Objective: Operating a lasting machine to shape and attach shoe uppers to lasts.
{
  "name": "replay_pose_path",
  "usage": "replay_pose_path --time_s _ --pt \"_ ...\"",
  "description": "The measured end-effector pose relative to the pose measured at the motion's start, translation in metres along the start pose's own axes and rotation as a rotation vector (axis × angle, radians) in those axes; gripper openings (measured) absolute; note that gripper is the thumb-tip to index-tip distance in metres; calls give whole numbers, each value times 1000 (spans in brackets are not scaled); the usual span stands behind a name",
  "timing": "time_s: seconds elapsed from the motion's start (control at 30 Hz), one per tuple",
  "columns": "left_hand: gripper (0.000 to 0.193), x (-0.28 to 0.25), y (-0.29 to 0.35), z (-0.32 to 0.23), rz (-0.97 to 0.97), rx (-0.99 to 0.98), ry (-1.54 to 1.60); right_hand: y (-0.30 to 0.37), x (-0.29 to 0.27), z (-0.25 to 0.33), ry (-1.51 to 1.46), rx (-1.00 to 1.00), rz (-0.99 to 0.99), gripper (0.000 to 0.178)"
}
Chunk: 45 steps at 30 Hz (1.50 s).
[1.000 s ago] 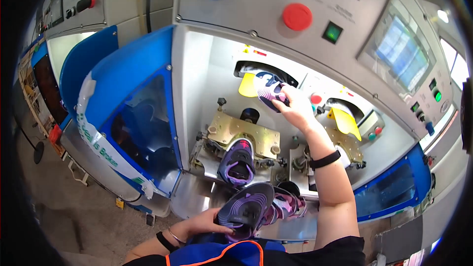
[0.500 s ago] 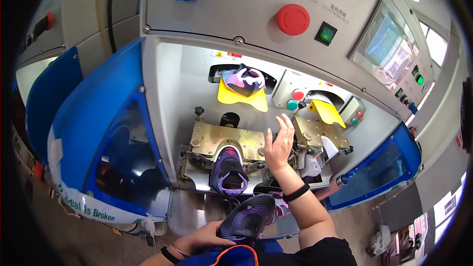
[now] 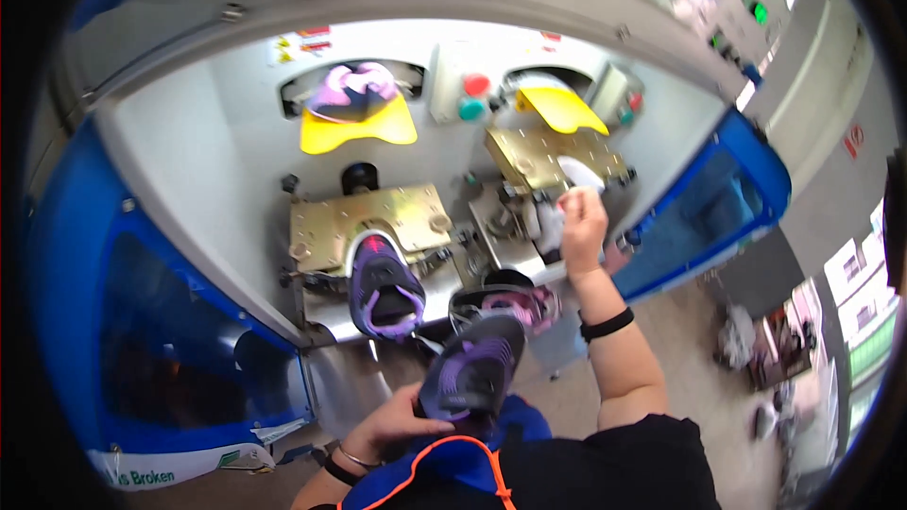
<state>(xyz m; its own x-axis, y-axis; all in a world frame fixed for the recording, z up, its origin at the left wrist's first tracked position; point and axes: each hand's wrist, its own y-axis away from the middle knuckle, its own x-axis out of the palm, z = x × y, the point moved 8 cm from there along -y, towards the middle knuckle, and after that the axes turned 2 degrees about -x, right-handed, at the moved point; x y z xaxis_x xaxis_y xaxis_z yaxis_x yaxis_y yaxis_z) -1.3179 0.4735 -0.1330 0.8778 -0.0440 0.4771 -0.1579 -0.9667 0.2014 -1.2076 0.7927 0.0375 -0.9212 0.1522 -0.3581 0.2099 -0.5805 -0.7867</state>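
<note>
My left hand [image 3: 397, 423] grips a black-and-purple shoe upper [image 3: 470, 373] close to my body. My right hand [image 3: 584, 227] is raised in front of the right-hand station, fingers curled together; blur hides whether anything is in them. Just beyond it is a white, rounded form [image 3: 578, 173] under a brass-coloured clamp plate [image 3: 534, 151]. Another black-and-purple shoe upper [image 3: 385, 288] sits with its toe under the left brass-coloured plate [image 3: 364, 222]. Between the stations and my held upper lies a pink-and-black shoe upper [image 3: 515, 302].
Above the left plate, a pink-and-dark upper [image 3: 354, 93] covers a mould over a yellow flap [image 3: 359, 127]. A second yellow flap [image 3: 564, 110] hangs on the right. Red and green buttons [image 3: 474, 96] sit between them. Blue guards [image 3: 179, 321] flank the machine's opening.
My right hand has moved right, from between the stations to the right-hand one, and its spread fingers have curled in. My view has shifted; the left hand still holds the upper.
</note>
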Motion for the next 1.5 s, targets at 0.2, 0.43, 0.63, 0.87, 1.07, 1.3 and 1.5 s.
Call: replay_pose_path --time_s 0.2,0.43,0.63,0.87,1.07,1.3,1.5 --pt "57 3 -26 -9 -54 40 136 81 -103 -136 105 368 -107 30" --pt "50 58 -80 4 17 -50 141 13 -141 -103 -62 159 -192 28" --pt "42 68 -109 2 -132 161 375 49 -127 -107 -161 103 172 30" --pt "46 92 -169 27 -109 64 255 113 -129 -96 -398 168 230 18" --pt "48 100 -295 -4 -221 180 508 52 -86 -73 -237 -52 507 42" --pt "51 88 -329 -6 -376 223 582 40 -30 -112 -51 -3 562 50" --pt "49 82 -328 -11 -417 188 514 37 -18 -118 -44 64 613 41"
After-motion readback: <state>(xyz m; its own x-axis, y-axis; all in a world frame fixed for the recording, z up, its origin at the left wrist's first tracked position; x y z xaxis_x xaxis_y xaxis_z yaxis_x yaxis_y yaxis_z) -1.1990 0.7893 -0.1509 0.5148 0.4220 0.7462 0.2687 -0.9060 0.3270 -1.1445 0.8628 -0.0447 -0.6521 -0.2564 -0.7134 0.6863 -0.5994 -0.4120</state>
